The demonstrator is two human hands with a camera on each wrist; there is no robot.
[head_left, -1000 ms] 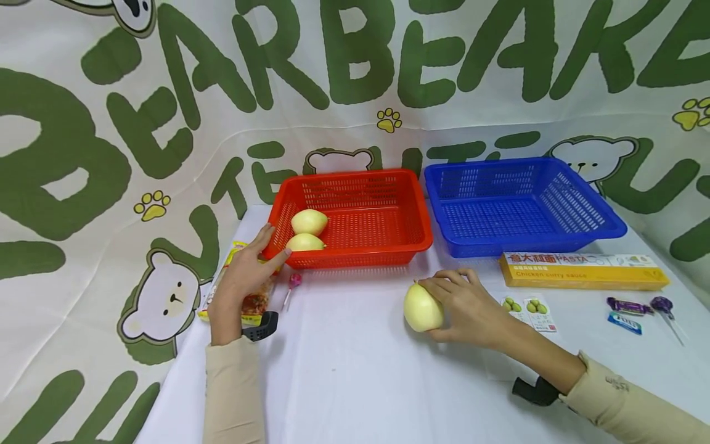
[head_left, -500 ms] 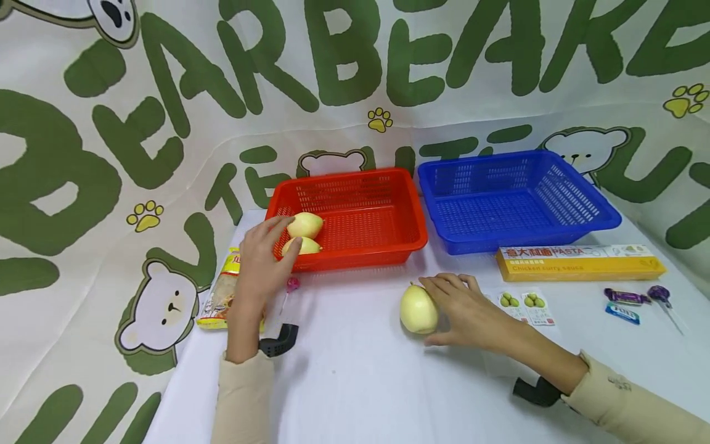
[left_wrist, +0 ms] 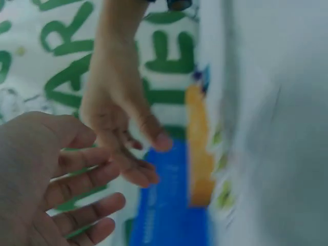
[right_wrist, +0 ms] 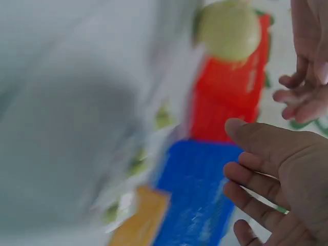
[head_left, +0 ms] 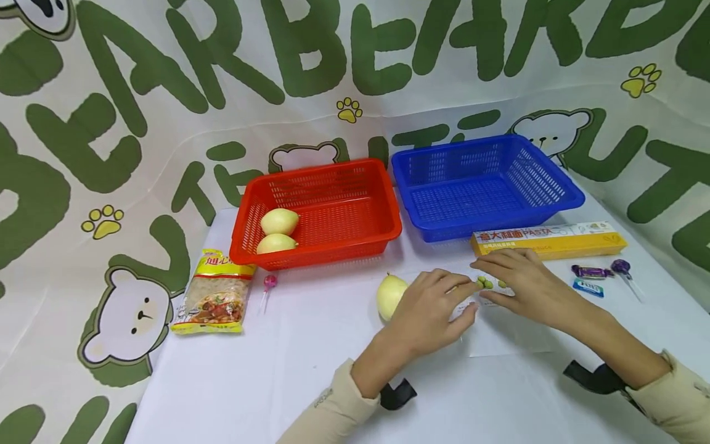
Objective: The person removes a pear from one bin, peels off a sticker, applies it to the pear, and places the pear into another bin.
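Two pears [head_left: 277, 231] are set in the left basket [head_left: 355, 213], beside the right basket [head_left: 549, 185]. A third pear [head_left: 389, 296] is placed before them, left of the sachets [head_left: 490, 284].

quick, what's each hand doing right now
Left hand: open, holding nothing, beside the loose pear.
Right hand: open, fingers over the small packets.

Left hand [head_left: 429, 311] now beside pear [head_left: 390, 296]; right hand [head_left: 527, 285] off it, onto packets [head_left: 490, 283]
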